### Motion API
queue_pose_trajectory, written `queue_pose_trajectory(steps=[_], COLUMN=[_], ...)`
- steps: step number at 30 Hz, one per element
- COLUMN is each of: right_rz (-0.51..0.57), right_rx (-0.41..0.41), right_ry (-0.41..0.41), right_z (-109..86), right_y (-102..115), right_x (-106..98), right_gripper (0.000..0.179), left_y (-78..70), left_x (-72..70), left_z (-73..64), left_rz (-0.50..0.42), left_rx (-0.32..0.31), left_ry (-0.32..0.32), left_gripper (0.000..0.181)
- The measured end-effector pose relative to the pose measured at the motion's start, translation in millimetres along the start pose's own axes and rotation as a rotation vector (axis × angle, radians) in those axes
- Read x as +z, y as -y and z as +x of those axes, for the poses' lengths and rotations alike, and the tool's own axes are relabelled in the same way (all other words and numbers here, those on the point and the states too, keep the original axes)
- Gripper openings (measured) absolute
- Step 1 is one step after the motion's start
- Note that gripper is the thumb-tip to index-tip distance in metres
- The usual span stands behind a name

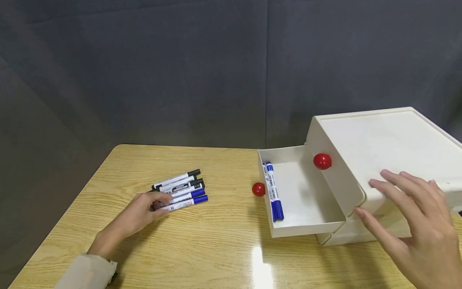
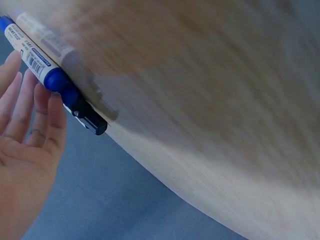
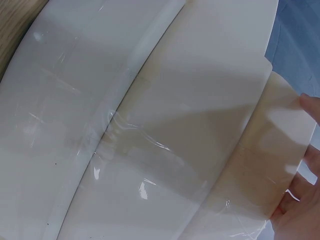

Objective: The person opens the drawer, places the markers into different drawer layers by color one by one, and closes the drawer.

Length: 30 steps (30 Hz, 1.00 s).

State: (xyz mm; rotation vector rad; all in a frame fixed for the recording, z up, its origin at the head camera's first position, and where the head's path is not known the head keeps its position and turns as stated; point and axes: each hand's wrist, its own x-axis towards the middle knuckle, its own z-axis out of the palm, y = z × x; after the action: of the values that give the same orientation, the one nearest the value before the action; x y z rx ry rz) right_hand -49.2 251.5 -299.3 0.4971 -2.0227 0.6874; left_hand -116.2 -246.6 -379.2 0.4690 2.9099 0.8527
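My left hand (image 1: 146, 210) is at a group of whiteboard markers (image 1: 180, 188) lying side by side on the table, some black-capped, some blue-capped. Its thumb and fingertips are at the nearest blue marker (image 1: 185, 203); in the left wrist view the fingers reach up to the blue marker (image 2: 35, 57), with a gap between thumb and fingers. On the right, my right hand (image 1: 420, 220) rests its spread fingers on the edge of a white drawer cabinet (image 1: 390, 140). A pulled-out drawer (image 1: 306, 188) holds blue markers (image 1: 273, 190) along its front wall.
Red round knobs stick out from the open drawer's front (image 1: 258, 189) and from the upper front (image 1: 322, 161) of the cabinet. The wooden table (image 1: 223, 241) carries everything. A dark cloth (image 1: 180, 80) hangs behind its far edge.
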Motion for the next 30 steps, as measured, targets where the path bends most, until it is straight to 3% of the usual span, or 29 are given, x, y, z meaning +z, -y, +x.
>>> queue_pose_trajectory(steps=[15,30], right_rz=[-0.016,-0.024], right_rx=[-0.004,-0.024], right_ry=[0.004,-0.003], right_z=[-0.5,1.4], right_y=[0.0,0.5], right_x=[-0.7,-0.2], right_gripper=[0.066,0.065], left_y=[1.6,-2.9], left_x=[0.4,3.3], left_z=[-0.7,-0.2], left_rz=[-0.009,0.032], left_rx=[-0.002,0.006], left_ry=[0.101,0.059], left_gripper=[0.024,0.021])
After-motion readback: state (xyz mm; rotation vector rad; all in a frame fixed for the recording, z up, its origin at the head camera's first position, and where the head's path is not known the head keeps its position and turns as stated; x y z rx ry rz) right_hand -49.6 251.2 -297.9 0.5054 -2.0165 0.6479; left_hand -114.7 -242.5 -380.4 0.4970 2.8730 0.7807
